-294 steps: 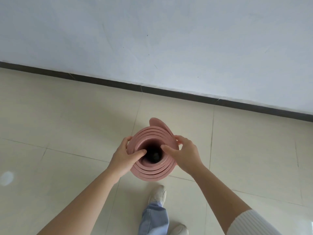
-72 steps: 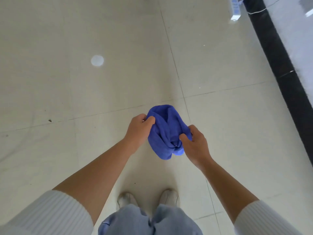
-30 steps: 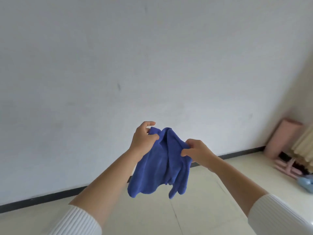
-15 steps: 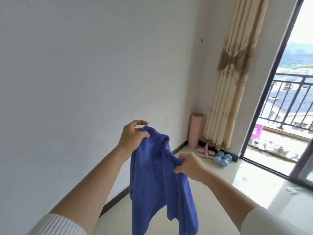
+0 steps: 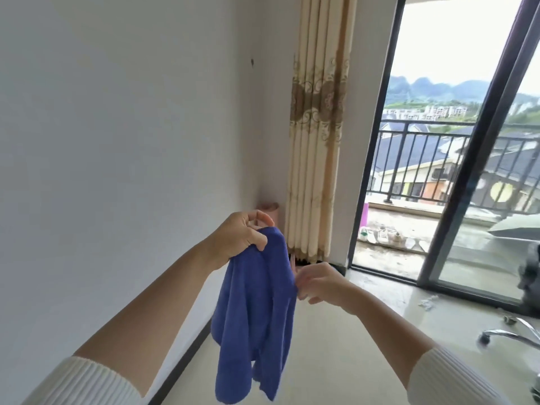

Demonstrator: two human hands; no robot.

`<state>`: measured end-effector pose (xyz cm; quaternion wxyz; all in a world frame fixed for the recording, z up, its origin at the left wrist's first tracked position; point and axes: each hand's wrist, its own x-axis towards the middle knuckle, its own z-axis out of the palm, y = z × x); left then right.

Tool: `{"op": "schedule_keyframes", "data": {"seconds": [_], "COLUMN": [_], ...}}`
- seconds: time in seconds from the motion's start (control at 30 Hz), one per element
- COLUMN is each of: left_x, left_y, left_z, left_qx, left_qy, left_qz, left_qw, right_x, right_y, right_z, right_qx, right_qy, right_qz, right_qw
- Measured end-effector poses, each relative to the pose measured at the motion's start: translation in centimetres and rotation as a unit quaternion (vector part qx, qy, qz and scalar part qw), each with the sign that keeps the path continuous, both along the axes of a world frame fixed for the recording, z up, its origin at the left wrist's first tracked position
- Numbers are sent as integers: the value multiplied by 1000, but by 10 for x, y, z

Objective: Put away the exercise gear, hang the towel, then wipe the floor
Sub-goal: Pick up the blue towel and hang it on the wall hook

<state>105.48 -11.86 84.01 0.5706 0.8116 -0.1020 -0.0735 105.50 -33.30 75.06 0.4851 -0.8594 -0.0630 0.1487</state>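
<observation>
Near wall corner: left hand (image 5: 238, 239) pinches blue towel (image 5: 257, 317) top, cloth hanging straight down; right hand (image 5: 318, 283) at edge, grip blurred, cannot tell.

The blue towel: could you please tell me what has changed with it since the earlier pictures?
The bunched blue terry towel has been lifted from floor level to chest height and now hangs open. The left hand still pinches its top; the right hand still touches its edge, blurred. The view turned to the beige curtain.
</observation>
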Motion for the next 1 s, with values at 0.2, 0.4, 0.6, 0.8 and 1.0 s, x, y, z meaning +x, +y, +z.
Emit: {"op": "schedule_keyframes", "data": {"seconds": [0.2,0.4,0.6,0.8,1.0], "left_x": [141,280,397,509,628], "left_y": [-29,-60,-64,-61,-46], "left_z": [1,11,31,41,44], "left_qx": [65,67,35,-25,-40], "left_qy": [-22,-44,-54,-72,-73], "left_qz": [-18,2,28,83,73], "left_qw": [997,997,998,994,994], "right_x": [139,299,433,552,683], "right_y": [-5,-16,-36,-44,-39], "right_z": [10,27,47,65,91], "right_qx": [132,152,190,264,252], "right_qy": [-43,-37,27,47,10], "right_qz": [-119,-51,60,50,37], "right_qw": [983,986,980,962,967]}}
